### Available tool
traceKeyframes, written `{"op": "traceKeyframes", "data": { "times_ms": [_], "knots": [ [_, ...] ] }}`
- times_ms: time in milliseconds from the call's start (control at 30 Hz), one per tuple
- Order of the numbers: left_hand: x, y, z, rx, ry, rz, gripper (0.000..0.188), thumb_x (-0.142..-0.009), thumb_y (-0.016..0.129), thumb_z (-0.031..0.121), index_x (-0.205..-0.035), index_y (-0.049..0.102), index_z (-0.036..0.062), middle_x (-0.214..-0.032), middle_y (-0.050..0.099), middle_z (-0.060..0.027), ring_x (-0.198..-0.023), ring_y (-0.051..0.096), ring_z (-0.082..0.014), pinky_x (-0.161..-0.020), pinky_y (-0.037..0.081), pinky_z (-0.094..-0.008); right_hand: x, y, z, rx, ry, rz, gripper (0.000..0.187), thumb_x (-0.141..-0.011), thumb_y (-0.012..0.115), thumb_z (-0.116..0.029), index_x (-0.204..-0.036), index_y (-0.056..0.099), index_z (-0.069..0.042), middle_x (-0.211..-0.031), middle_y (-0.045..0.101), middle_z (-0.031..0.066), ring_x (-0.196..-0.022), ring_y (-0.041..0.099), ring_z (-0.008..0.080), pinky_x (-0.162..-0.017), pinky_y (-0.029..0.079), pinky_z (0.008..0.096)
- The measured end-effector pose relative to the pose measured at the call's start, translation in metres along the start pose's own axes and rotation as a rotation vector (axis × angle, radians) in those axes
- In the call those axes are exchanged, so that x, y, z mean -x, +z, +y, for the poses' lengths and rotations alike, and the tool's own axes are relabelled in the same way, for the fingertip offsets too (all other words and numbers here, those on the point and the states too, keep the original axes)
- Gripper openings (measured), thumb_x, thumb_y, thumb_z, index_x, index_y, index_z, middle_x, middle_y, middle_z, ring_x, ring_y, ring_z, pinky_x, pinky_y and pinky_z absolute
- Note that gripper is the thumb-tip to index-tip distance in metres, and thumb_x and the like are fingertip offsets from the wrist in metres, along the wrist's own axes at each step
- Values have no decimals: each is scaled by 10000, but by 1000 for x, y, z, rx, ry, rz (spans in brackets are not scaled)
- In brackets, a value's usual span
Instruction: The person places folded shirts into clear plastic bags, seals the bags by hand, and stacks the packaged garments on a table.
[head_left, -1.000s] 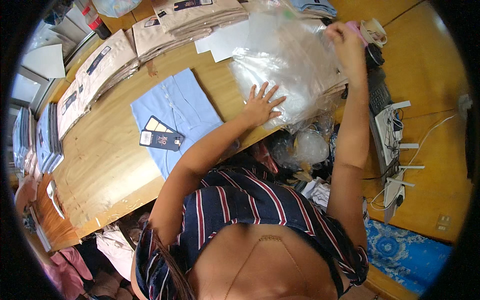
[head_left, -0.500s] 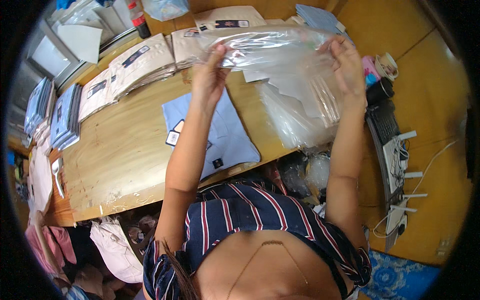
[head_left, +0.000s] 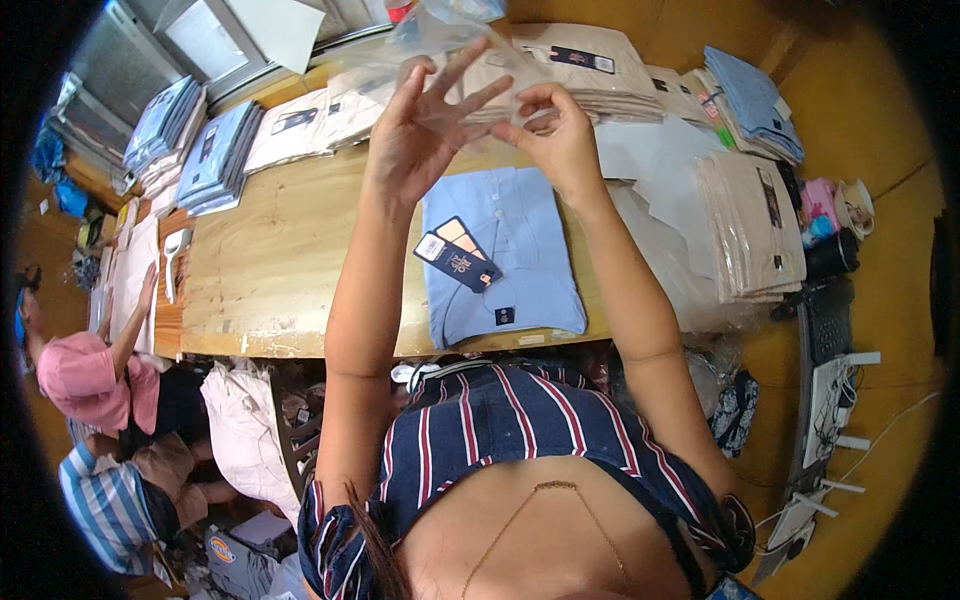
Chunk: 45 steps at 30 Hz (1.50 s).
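Observation:
A clear plastic bag (head_left: 432,32) is held up over the far side of the table. My left hand (head_left: 425,140) has its fingers spread against the film; whether they are inside the bag or behind it I cannot tell. Thumb and fingers of my right hand (head_left: 555,140) pinch the bag close beside it. Below both hands, a folded light blue polo shirt (head_left: 535,255) lies flat on the wooden table (head_left: 300,250), with dark and orange hang tags (head_left: 458,255) on its front.
Stacks of bagged cream shirts (head_left: 590,60) line the table's far edge. Blue stacks (head_left: 215,150) stand left, near a white spoon-like tool (head_left: 173,262). On the right are bagged cream shirts (head_left: 745,220) and clear bags (head_left: 670,270). People (head_left: 90,375) are at lower left.
My hands have come closer together, and the bag has moved left with them. My left fingers have spread from a pinch. The view has shifted, bringing people into sight at left.

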<state>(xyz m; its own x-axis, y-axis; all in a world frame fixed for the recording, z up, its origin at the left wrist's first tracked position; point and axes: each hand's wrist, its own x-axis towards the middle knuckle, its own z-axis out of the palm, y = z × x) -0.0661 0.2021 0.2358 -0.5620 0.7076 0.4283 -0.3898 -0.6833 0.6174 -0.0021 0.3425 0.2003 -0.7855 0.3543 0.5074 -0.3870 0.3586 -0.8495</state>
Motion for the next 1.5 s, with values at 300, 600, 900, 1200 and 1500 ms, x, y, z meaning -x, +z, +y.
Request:
{"op": "traceKeyframes", "data": {
  "times_ms": [300,600,900,1200,1500],
  "knots": [
    [37,-16,22,-52,245,94,168,-861,336,342,-886,451,221,-1311,234,-74,-1120,278,-452,-829,339,-605,0,54,-5,-102,11,-156,191,-713,624,-83,-870,551,-2,-769,565,51,-650,559,120,-540,469,225],
    [69,-25,38,-170,345,220,192,-875,277,340,-904,403,198,-1307,231,-106,-1082,312,-478,-813,358,-603,-13,61,-7,-576,365,-260,130,-755,575,-118,-790,589,7,-718,598,75,-583,569,131,-515,467,225],
    [87,-31,21,-122,478,340,221,-864,332,314,-934,512,205,-1307,224,-137,-1098,277,-489,-805,393,-552,-31,71,2,-476,455,-313,118,-751,569,-112,-783,587,0,-690,587,60,-573,561,121,-508,463,231],
    [128,-24,43,-276,525,729,320,-878,302,280,-1121,361,79,-1211,347,-206,-942,468,-440,-750,468,-473,-84,16,22,-258,336,-364,146,-774,546,-131,-808,592,3,-644,551,41,-556,537,110,-518,456,227],
    [211,-50,5,-645,-98,1169,443,-753,567,136,-1090,289,63,-1130,437,-188,-850,546,-256,-685,474,-360,-44,-31,77,-162,553,-498,185,-772,547,-138,-919,539,-26,-701,547,24,-597,534,113,-542,442,222]
  ]
}}
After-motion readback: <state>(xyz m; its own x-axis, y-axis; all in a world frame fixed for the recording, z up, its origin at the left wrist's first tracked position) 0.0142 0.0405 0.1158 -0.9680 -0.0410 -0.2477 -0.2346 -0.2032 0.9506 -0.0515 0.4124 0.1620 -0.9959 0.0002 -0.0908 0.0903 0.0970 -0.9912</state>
